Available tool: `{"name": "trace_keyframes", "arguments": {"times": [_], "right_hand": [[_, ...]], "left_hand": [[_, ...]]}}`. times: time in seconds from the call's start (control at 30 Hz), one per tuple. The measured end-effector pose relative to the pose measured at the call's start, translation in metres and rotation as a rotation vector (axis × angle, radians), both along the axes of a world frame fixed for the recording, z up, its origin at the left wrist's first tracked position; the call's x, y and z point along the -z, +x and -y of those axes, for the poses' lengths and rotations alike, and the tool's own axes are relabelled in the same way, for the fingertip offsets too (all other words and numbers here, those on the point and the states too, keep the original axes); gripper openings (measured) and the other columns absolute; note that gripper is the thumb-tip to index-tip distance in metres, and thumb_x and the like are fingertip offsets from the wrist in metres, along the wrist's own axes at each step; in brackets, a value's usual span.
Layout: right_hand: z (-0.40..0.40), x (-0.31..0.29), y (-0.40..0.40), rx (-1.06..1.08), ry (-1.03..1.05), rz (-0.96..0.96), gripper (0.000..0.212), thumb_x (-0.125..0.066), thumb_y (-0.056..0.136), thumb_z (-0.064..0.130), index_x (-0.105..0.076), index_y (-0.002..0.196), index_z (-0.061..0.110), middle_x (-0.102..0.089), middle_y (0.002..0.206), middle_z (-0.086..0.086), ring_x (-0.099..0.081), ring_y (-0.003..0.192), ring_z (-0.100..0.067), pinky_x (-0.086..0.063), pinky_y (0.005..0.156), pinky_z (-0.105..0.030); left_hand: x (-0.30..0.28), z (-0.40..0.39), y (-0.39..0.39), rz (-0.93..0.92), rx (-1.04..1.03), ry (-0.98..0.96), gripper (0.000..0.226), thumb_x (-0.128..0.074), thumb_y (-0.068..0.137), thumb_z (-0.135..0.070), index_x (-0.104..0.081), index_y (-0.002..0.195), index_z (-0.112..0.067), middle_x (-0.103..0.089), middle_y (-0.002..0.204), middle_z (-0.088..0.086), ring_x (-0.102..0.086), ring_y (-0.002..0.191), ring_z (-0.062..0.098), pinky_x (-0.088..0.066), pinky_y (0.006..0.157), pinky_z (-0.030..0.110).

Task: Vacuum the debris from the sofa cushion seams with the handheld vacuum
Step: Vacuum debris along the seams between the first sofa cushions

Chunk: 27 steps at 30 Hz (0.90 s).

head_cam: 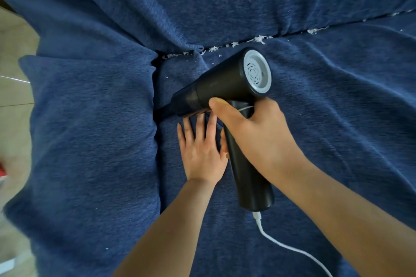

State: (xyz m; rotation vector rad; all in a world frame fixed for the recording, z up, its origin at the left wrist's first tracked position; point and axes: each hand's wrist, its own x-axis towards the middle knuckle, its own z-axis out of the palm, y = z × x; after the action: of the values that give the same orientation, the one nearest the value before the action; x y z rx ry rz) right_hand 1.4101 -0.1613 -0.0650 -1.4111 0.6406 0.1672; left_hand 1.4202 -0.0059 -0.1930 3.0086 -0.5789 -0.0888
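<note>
- On the blue sofa cushion [326, 119], the left hand [202, 153] lies flat with fingers spread, pressing the fabric.
- At its 2 o'clock, the right hand [254, 132] grips the black handheld vacuum [227, 83] by the handle.
- The nozzle points toward 8 o'clock into the vertical seam [155, 87].
- White debris [258, 39] lines the rear seam at 12 o'clock.
- A white cord [283, 246] trails from the handle toward 5 o'clock.

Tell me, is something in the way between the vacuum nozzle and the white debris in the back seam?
Nothing visible. The handheld vacuum, gripped by the right hand, points into the side seam; only bare cushion separates it from the white debris.
</note>
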Motion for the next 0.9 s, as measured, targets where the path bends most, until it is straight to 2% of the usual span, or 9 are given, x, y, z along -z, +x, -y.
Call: {"name": "trace_keyframes", "arguments": {"times": [0.1, 0.17, 0.3, 0.47, 0.53, 0.6, 0.77, 0.9], "right_hand": [[0.004, -0.001, -0.001, 0.010, 0.039, -0.022, 0.025, -0.070, 0.078, 0.047, -0.063, 0.071, 0.024, -0.067, 0.058, 0.008, -0.070, 0.071, -0.017, -0.060, 0.074, -0.041], [0.006, -0.003, -0.004, 0.008, 0.044, -0.030, 0.026, -0.070, 0.077, 0.048, -0.064, 0.070, 0.024, -0.067, 0.058, 0.004, -0.071, 0.071, -0.021, -0.061, 0.074, -0.046], [0.004, -0.005, -0.006, -0.004, 0.061, -0.061, 0.026, -0.071, 0.079, 0.045, -0.064, 0.068, 0.023, -0.069, 0.058, 0.003, -0.071, 0.067, -0.018, -0.062, 0.073, -0.044], [0.012, -0.014, -0.011, -0.050, 0.021, -0.064, 0.029, -0.068, 0.081, 0.046, -0.064, 0.068, 0.021, -0.067, 0.055, 0.003, -0.066, 0.055, -0.009, -0.059, 0.064, -0.034], [0.010, -0.015, -0.012, -0.060, 0.030, -0.074, 0.028, -0.069, 0.081, 0.045, -0.065, 0.069, 0.019, -0.069, 0.057, 0.001, -0.067, 0.054, -0.010, -0.060, 0.064, -0.036], [0.009, -0.015, -0.013, -0.061, 0.043, -0.093, 0.027, -0.070, 0.081, 0.043, -0.066, 0.070, 0.019, -0.069, 0.059, 0.000, -0.067, 0.055, -0.012, -0.061, 0.066, -0.039], [0.016, -0.024, -0.016, -0.106, 0.013, -0.092, 0.033, -0.068, 0.078, 0.047, -0.065, 0.065, 0.017, -0.067, 0.053, 0.001, -0.065, 0.049, -0.009, -0.057, 0.057, -0.030], [0.013, -0.026, -0.019, -0.145, 0.017, -0.103, 0.032, -0.067, 0.078, 0.046, -0.067, 0.069, 0.015, -0.067, 0.053, -0.002, -0.066, 0.048, -0.011, -0.056, 0.055, -0.029]], "left_hand": [[0.000, 0.000, -0.001, 0.012, 0.002, 0.035, 0.072, -0.048, 0.095, -0.038, -0.003, 0.150, -0.028, -0.043, 0.147, 0.013, -0.029, 0.141, 0.044, -0.022, 0.115, 0.060], [0.000, 0.001, -0.001, 0.012, -0.001, 0.034, 0.077, -0.059, 0.090, -0.034, -0.011, 0.150, -0.024, -0.047, 0.143, 0.013, -0.033, 0.138, 0.045, -0.022, 0.115, 0.060], [-0.003, 0.003, -0.001, 0.042, 0.000, 0.012, 0.058, -0.044, 0.092, -0.036, -0.024, 0.143, -0.016, -0.053, 0.132, 0.016, -0.043, 0.130, 0.047, -0.028, 0.112, 0.062], [0.001, 0.002, -0.001, 0.051, -0.002, 0.062, 0.069, -0.066, 0.083, -0.033, -0.029, 0.139, -0.015, -0.051, 0.132, 0.012, -0.042, 0.130, 0.041, -0.025, 0.114, 0.059], [0.001, 0.002, -0.001, 0.067, 0.001, 0.053, 0.068, -0.071, 0.080, -0.031, -0.033, 0.134, -0.015, -0.053, 0.127, 0.012, -0.045, 0.125, 0.040, -0.028, 0.112, 0.060], [0.001, 0.002, -0.001, 0.073, 0.007, 0.039, 0.066, -0.071, 0.079, -0.029, -0.034, 0.132, -0.014, -0.056, 0.123, 0.014, -0.048, 0.122, 0.040, -0.031, 0.109, 0.061], [0.000, 0.003, -0.002, 0.031, -0.016, 0.093, 0.064, -0.071, 0.078, -0.033, -0.036, 0.128, -0.015, -0.058, 0.120, 0.014, -0.049, 0.115, 0.038, -0.034, 0.107, 0.060], [-0.002, 0.003, -0.003, 0.032, -0.034, 0.064, 0.054, -0.063, 0.080, -0.035, -0.038, 0.123, -0.015, -0.064, 0.114, 0.013, -0.056, 0.111, 0.037, -0.042, 0.103, 0.056]]}}
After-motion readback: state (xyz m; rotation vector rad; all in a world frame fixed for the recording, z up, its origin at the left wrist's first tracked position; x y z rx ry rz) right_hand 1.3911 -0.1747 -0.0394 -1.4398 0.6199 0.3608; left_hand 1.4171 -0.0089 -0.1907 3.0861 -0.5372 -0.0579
